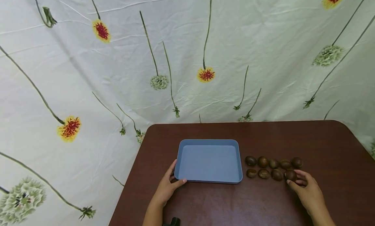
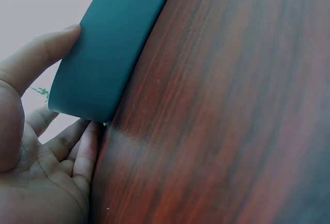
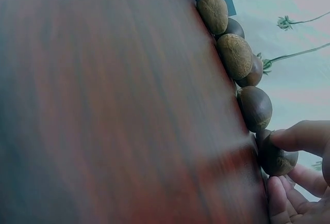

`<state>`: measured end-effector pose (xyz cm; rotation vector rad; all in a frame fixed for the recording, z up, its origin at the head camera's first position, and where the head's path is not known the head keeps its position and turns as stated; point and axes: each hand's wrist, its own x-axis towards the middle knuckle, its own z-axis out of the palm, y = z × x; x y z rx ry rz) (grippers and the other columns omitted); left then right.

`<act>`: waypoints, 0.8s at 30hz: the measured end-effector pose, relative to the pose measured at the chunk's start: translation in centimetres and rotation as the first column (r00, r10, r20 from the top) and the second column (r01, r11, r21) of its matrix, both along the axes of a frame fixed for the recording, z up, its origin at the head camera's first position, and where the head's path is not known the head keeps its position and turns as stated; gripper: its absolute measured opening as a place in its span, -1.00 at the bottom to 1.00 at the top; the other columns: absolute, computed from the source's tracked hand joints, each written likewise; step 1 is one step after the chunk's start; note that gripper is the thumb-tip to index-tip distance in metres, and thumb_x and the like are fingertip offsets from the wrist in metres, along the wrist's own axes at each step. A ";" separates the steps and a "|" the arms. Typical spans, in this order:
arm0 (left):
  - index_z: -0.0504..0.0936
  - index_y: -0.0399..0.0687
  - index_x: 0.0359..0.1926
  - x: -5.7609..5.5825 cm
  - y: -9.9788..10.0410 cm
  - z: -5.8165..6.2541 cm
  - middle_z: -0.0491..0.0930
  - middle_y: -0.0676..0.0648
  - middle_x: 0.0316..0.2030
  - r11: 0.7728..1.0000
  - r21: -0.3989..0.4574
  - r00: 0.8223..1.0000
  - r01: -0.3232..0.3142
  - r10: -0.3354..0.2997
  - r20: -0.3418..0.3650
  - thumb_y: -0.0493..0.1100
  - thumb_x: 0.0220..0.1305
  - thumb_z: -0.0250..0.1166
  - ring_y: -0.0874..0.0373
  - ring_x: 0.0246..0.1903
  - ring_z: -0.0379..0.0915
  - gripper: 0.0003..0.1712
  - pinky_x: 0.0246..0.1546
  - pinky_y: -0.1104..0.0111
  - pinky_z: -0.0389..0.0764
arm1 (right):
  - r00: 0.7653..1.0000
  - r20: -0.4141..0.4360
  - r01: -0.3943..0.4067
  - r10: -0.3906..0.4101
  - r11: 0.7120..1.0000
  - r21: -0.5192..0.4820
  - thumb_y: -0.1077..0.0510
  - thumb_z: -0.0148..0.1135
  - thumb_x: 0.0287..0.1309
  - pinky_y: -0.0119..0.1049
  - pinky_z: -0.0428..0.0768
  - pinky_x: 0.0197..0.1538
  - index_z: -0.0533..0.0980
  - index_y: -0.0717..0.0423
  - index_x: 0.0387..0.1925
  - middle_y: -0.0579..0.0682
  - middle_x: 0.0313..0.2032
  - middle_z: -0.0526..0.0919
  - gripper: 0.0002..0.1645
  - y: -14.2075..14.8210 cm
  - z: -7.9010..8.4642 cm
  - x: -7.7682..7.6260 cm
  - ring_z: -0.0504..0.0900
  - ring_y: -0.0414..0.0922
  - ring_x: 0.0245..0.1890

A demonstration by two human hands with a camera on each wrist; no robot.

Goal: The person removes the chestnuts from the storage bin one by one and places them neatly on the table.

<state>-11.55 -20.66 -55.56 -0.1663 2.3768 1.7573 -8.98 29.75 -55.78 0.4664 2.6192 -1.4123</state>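
Note:
A shallow blue tray (image 1: pixel 208 162) lies on the table, its floor bare. My left hand (image 1: pixel 166 187) grips its near left corner, with the thumb on the front wall and the other fingers along the left side. To the right of the tray, several brown chestnuts (image 1: pixel 262 162) form two rows. At the right end of the near row, my right hand (image 1: pixel 311 191) pinches a dark chestnut (image 3: pixel 278 154) between thumb and fingers. In the right wrist view that chestnut sits low at the table surface, right beside its neighbour (image 3: pixel 255 109).
The dark brown table (image 1: pixel 222 203) has rounded far corners. Behind it hangs a pale cloth (image 1: pixel 181 96) with printed flowers. A small black object (image 1: pixel 175 221) shows at the bottom edge of the head view, near the left forearm.

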 end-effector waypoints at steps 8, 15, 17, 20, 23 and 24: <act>0.03 0.33 0.61 -0.2 0.0 -0.1 0.21 -0.20 0.49 1.000 0.013 1.000 0.009 -0.008 -0.007 -0.02 0.15 0.53 -0.12 0.25 0.38 0.14 0.09 0.14 0.50 | 0.999 0.033 -0.006 0.008 0.999 -0.042 -0.28 0.16 0.37 -0.52 0.46 -0.17 0.03 0.31 0.53 0.43 0.39 0.11 0.05 0.2 0.2 0.1 0.33 0.24 0.25; 0.02 0.32 0.61 -0.4 0.1 -0.3 0.17 -0.22 0.51 1.000 -0.005 1.000 -0.007 0.007 -0.001 0.05 0.20 0.49 -0.19 0.32 0.32 0.11 0.18 -0.03 0.46 | 1.000 0.019 0.004 -0.003 0.999 -0.051 -0.31 0.10 0.40 -0.62 0.43 -0.24 0.01 0.32 0.54 0.44 0.43 0.06 0.05 0.3 0.3 0.1 0.33 0.20 0.24; 0.02 0.31 0.61 -0.4 0.0 -0.3 0.14 -0.22 0.53 1.000 -0.006 1.000 -0.015 0.015 0.002 0.08 0.23 0.46 -0.22 0.36 0.27 0.08 0.24 -0.08 0.41 | 1.000 0.014 0.009 -0.008 0.999 -0.050 -0.32 0.07 0.41 -0.60 0.44 -0.23 0.01 0.31 0.54 0.44 0.43 0.04 0.04 0.3 0.3 0.2 0.33 0.19 0.23; 0.01 0.27 0.61 -0.4 -0.1 -0.1 0.10 -0.20 0.55 1.000 0.006 1.000 -0.027 0.027 0.006 0.11 0.30 0.39 -0.24 0.42 0.20 0.01 0.32 -0.14 0.32 | 1.000 0.006 0.021 -0.021 0.999 -0.048 -0.31 0.02 0.44 -0.53 0.46 -0.22 0.02 0.32 0.54 0.46 0.41 0.04 0.01 0.1 0.4 0.3 0.34 0.21 0.22; 0.03 0.19 0.61 -0.3 0.0 0.1 0.16 -0.20 0.54 0.999 0.022 0.999 -0.050 0.050 0.001 0.10 0.37 0.33 -0.23 0.46 0.15 -0.06 0.37 -0.18 0.24 | 0.999 -0.002 0.048 -0.048 0.998 -0.040 -0.30 -0.01 0.46 -0.40 0.50 -0.16 0.05 0.30 0.53 0.46 0.39 0.06 -0.03 0.1 0.5 0.3 0.36 0.21 0.20; 0.04 0.16 0.61 -0.2 0.0 0.2 0.18 -0.20 0.52 0.998 0.027 0.998 -0.061 0.061 -0.003 0.09 0.39 0.31 -0.23 0.47 0.14 -0.08 0.38 -0.19 0.22 | 0.998 -0.003 0.061 -0.061 0.997 -0.036 -0.31 -0.03 0.46 -0.36 0.50 -0.15 0.06 0.29 0.53 0.44 0.39 0.08 -0.04 0.1 0.6 0.3 0.37 0.21 0.20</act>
